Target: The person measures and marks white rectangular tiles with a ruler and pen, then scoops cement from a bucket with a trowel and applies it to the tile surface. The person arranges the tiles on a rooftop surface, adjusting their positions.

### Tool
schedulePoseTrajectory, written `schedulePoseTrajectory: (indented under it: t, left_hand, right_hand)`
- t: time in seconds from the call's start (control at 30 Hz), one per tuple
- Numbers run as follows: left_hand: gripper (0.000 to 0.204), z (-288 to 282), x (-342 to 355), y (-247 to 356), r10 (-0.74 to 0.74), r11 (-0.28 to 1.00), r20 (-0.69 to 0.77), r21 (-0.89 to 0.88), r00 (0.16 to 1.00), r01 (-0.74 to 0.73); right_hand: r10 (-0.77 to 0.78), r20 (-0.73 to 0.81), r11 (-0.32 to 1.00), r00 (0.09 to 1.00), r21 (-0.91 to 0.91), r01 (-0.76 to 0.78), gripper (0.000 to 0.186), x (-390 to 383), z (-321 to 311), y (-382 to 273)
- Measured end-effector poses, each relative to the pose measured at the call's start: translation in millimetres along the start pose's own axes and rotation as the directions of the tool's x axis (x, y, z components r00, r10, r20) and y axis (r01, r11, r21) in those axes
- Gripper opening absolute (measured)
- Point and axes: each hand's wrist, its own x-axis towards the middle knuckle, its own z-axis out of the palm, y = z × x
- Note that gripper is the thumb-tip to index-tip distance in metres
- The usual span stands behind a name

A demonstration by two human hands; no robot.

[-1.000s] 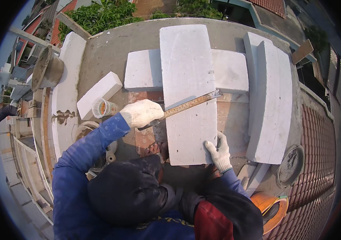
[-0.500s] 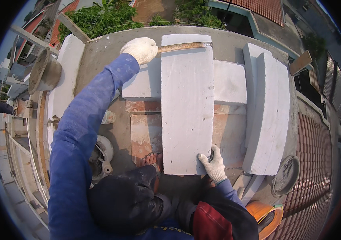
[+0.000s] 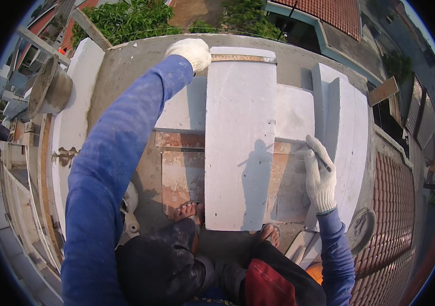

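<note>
A long white lightweight block (image 3: 235,132) lies pointing away from me, across another white block (image 3: 294,113) set crosswise beneath it. At its far end my left hand (image 3: 189,53), in a white knit glove, is closed at the left edge on a tape measure; the yellowish blade (image 3: 243,58) spans the block's width to its right edge. The tape's case is hidden by the glove. My right hand (image 3: 320,178), also gloved, is raised right of the block, its fingers closed on a thin dark pencil-like stick (image 3: 323,162). Its shadow falls on the block.
More white blocks (image 3: 347,148) stand on the right, near a round mortar tub (image 3: 362,229). A mortar-crusted bucket (image 3: 49,89) sits on the left wall. Reddish stained boards (image 3: 182,178) lie by my feet. Beyond the ledge are tiled roofs (image 3: 391,219) and greenery.
My right hand has left the block's near right corner and risen to the right with the stick. My left hand and the tape have shifted slightly right, the tape now lying straighter across.
</note>
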Motion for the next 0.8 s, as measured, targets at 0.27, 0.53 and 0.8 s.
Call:
schedulePoseTrajectory:
  t: [0.27, 0.53, 0.8]
  left_hand:
    - [0.037, 0, 7, 6, -0.018, 0.999, 0.03, -0.043, 0.999, 0.019]
    - [0.038, 2, 4, 8, -0.01, 1.0, 0.012, -0.026, 1.0, 0.01]
    - [0.039, 4, 3, 0, -0.005, 1.0, 0.029, -0.016, 1.0, 0.006]
  right_hand:
    - [-0.192, 0.139, 0.981, 0.972, 0.013, 0.192, 0.041, 223, 17, -82]
    - [-0.142, 0.26, 0.967, 0.955, -0.17, 0.19, 0.039, 298, 121, -62]
    - [-0.103, 0.221, 0.995, 0.97, 0.003, 0.104, 0.039, 288, 128, -50]
